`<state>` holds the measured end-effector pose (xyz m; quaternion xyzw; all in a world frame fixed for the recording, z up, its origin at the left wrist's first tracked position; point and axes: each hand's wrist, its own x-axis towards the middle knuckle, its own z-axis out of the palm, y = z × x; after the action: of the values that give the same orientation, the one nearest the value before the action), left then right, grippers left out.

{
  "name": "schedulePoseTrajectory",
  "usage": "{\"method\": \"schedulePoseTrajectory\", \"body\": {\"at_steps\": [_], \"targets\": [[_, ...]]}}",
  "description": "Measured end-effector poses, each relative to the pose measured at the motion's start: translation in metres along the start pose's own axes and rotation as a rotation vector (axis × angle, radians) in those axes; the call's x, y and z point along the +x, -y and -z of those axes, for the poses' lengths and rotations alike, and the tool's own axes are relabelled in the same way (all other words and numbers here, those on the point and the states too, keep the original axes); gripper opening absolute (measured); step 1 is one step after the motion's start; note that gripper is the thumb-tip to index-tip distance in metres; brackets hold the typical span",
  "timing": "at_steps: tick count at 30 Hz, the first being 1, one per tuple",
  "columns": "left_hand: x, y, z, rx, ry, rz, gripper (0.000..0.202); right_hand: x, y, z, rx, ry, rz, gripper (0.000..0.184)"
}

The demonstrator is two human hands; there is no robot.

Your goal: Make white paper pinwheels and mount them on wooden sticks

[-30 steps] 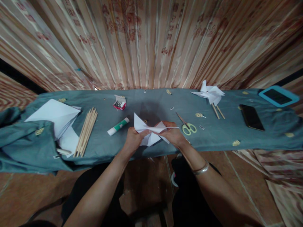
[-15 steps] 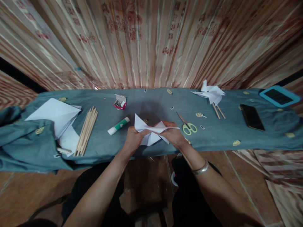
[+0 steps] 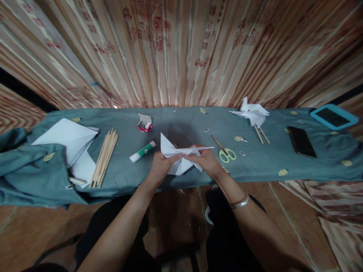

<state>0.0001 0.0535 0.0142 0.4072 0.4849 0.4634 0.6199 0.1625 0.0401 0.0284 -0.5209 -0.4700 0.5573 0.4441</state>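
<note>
A white paper pinwheel point(image 3: 180, 164) is held between both hands above the front part of the cloth-covered table. My left hand point(image 3: 162, 163) is closed on its left side, thumb pressed toward the middle. On the other side my right hand point(image 3: 208, 160) grips it, its thumb also reaching the centre. A small shiny spot shows where the thumbs meet. The fingers beneath the paper are hidden. Left of my hands lies a glue stick point(image 3: 143, 151), green and white. Scissors point(image 3: 225, 153) with yellow-green handles rest to the right.
A red box of small metal pins point(image 3: 144, 124) stands open behind the glue stick. Wooden sticks point(image 3: 103, 158) and white paper sheets point(image 3: 64, 134) lie at left. At right are a finished-looking pinwheel point(image 3: 253, 112), a black phone point(image 3: 301, 141) and a blue-framed tablet point(image 3: 334, 116). A curtain point(image 3: 181, 56) hangs behind.
The paper pinwheel has tilted slightly, and its centre with the shiny spot now shows between the thumbs. Both hands keep their grip in nearly the same place.
</note>
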Motion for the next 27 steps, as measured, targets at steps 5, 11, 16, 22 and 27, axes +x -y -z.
{"method": "schedulePoseTrajectory", "body": {"at_steps": [5,11,16,22,27], "targets": [[-0.002,-0.002,0.000,-0.036,0.014,0.045,0.026,-0.002,0.005,0.000,0.034,0.079,-0.042,0.037],[-0.005,-0.003,0.001,-0.045,0.017,0.053,0.030,-0.003,0.010,-0.003,0.046,0.081,-0.040,0.040],[-0.007,-0.001,0.000,-0.039,0.001,0.048,0.029,-0.002,0.004,-0.002,0.035,0.068,-0.060,0.037],[-0.005,0.000,0.005,0.027,-0.016,0.002,0.029,0.000,0.000,-0.002,0.010,0.047,-0.047,0.034],[-0.008,0.001,0.008,0.045,-0.011,-0.001,0.031,0.002,-0.002,-0.004,0.025,0.080,-0.017,0.034]]}}
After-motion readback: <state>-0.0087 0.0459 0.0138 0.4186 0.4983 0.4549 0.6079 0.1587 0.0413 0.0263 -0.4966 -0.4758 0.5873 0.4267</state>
